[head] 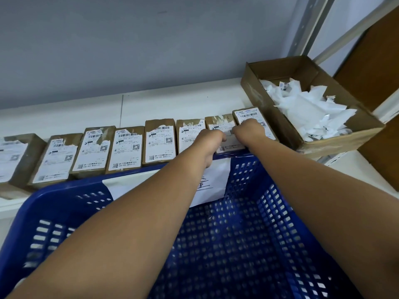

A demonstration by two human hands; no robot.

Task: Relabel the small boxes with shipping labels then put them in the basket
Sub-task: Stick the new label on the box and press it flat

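Plainly, the printing we can read is "052-052-A17 112", repeated under the barcodes on the white labels (159, 143) of the small boxes (127, 147). QR squares sit lower down on them, and the finer lines are too small to make out. A white paper sheet (216, 178) hangs on the far wall of the basket (269, 203) with a handwritten character on it, half hidden by our left arm.

The boxes are brown cardboard bricks, lying flat in a row, side against side, on the white shelf (172, 104); several labels are ragged at the far end. Our left hand (210, 138) and right hand (248, 129) are both curled tight over the second box from the right (232, 144), thumb of the left on its top. The fingertips are hidden, so we cannot tell whether they pinch label or cardboard.

The basket is blue perforated plastic, near us, its far rim just under that box. At far right, an open carton (323, 145) holds crumpled white scraps (302, 111).
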